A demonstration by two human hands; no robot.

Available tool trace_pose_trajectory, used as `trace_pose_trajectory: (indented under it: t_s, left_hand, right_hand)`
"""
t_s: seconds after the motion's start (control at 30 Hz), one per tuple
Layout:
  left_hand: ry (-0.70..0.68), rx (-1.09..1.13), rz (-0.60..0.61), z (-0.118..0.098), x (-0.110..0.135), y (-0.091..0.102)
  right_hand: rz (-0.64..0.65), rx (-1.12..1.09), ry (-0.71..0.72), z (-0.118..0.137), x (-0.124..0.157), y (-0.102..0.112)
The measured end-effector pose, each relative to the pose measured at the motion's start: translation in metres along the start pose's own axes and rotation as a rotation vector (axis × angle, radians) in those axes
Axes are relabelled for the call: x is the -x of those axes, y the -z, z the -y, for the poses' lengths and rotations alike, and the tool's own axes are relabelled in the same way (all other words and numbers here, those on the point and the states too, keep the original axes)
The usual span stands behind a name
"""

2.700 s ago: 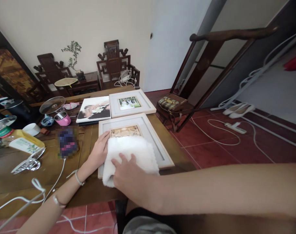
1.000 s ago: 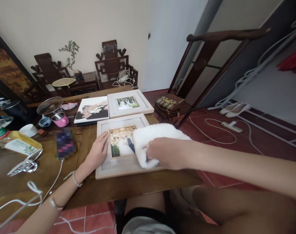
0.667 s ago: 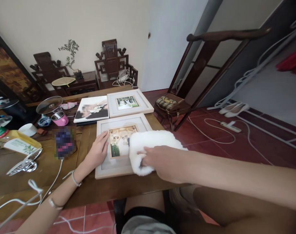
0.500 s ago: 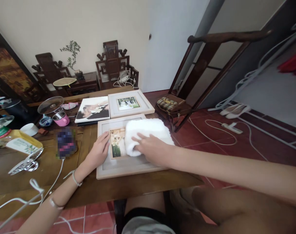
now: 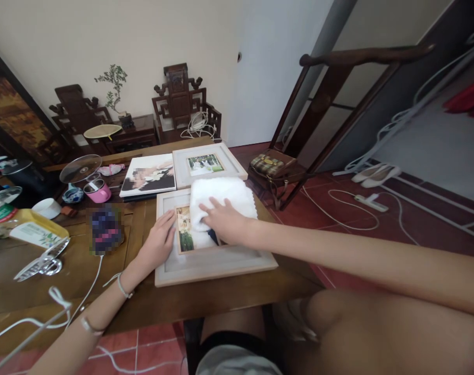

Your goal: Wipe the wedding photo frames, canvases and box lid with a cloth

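Observation:
A pale wooden picture frame [image 5: 217,276] lies flat at the table's near edge, a small photo [image 5: 185,237] at its middle. On its upper right rests a folded white fluffy towel [image 5: 221,192] with a scalloped edge. My right hand [image 5: 227,221] is on the towel, holding it against the frame with fingers somewhat spread. The towel and that hand hide part of the photo. My left hand [image 5: 158,242] lies with its fingers stretched out on the frame's left side, holding nothing.
Behind lie a second frame [image 5: 234,169] and a white-edged photo panel [image 5: 154,174]. To the left are a pink mug [image 5: 98,191], an oil-coloured bottle [image 5: 41,224], a silver hair clip [image 5: 45,264] and a white cable [image 5: 90,284]. A wooden chair [image 5: 326,99] with a plaid bag [image 5: 270,162] stands right.
My right hand has slid the towel up and to the left over the frame, uncovering its lower right corner. My left hand has stayed in place.

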State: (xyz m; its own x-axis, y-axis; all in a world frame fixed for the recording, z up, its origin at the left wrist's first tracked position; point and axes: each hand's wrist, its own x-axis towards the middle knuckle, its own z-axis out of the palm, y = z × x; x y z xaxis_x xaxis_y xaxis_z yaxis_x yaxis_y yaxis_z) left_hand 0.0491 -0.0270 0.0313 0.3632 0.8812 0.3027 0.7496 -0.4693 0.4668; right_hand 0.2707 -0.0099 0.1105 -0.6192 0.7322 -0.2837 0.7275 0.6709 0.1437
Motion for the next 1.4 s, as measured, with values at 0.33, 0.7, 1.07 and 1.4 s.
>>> trace_pose_trajectory:
  t_s: [0.33,0.7,1.07,1.4]
  left_hand:
    - [0.024,-0.024,-0.01,-0.007,0.001,0.006]
    - [0.007,-0.05,0.028,-0.01,0.003,0.008]
    - [-0.045,-0.047,0.027,0.002,0.007,0.016]
    - [-0.005,-0.033,0.014,-0.004,0.008,0.019]
  right_hand:
    - [0.183,-0.306,0.275,0.03,0.082,0.024]
    - [0.059,-0.213,0.276,0.034,0.056,0.009]
    - [-0.169,-0.066,0.057,0.009,-0.022,-0.008]
    - [0.107,-0.133,0.256,0.035,0.031,0.036]
